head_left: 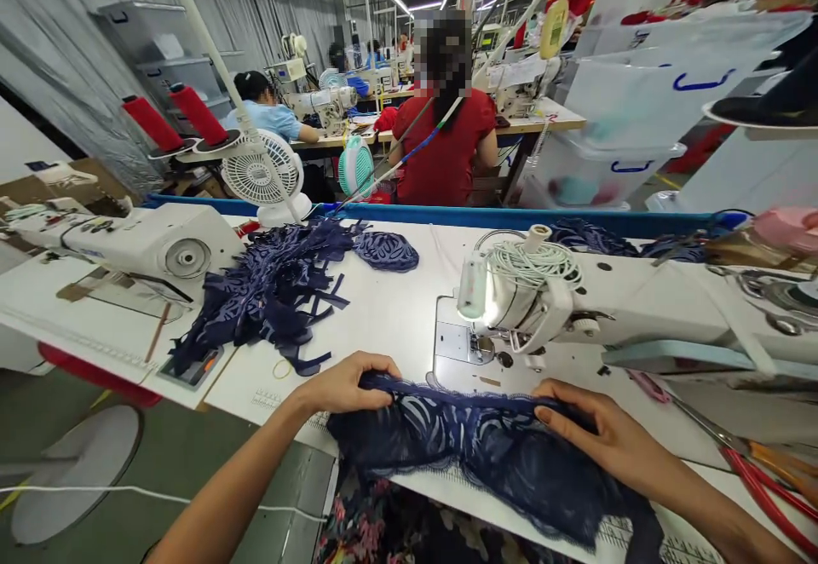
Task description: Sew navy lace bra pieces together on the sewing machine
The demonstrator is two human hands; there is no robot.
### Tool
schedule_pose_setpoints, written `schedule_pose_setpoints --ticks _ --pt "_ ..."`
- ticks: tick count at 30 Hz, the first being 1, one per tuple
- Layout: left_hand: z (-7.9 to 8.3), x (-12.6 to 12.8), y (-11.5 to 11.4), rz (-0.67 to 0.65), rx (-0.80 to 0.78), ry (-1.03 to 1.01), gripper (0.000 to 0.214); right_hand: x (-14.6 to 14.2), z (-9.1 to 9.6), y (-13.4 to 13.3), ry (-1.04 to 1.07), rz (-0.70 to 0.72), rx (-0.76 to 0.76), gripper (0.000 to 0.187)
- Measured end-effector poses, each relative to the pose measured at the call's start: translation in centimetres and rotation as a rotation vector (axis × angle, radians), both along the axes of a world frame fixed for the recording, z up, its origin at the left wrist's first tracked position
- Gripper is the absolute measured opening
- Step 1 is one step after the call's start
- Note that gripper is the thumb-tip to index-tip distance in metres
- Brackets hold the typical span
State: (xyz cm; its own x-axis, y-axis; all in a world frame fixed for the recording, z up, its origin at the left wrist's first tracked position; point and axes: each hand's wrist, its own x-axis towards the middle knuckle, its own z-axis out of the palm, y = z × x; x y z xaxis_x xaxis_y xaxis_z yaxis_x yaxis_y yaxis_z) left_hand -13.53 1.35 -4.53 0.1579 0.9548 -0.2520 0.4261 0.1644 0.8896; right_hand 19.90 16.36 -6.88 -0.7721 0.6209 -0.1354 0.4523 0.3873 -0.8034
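Observation:
A dark navy lace bra [460,428] stretches between my two hands at the front edge of the sewing table. My left hand [358,385] pinches its band near the left end, thumb on top. Farther right, my right hand [581,428] grips the same band between thumb and fingers, and part of the bra droops over the table edge below. Just behind the band is the sewing machine [511,300], its lamp lit above the presser foot [482,347]. The bra is apart from the needle area.
A heap of navy lace pieces [268,283] lies at the left, with a single lace cup [387,251] beside it. Scissors with red handles [754,470] rest at the right. Another sewing machine [141,244] and a white fan [263,174] stand left. Two people sit ahead.

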Motion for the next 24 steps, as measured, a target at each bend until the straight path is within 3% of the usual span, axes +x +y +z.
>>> schedule_pose_setpoints --ticks 10,18,21,24 --pt "0.0 1.2 -0.1 0.044 0.167 0.027 0.020 1.2 -0.2 -0.6 0.052 -0.073 0.195 0.022" --pt "-1.2 1.7 -0.1 0.068 0.228 0.055 0.018 1.9 -0.7 -1.4 -0.007 -0.046 0.212 0.022" --pt "-0.7 1.7 0.1 0.098 0.376 0.220 0.017 1.8 0.1 -1.9 0.089 -0.025 0.467 0.016" --pt "1.0 1.7 -0.1 0.173 0.798 0.610 0.020 2.6 2.0 -2.3 0.220 -0.027 0.933 0.022"
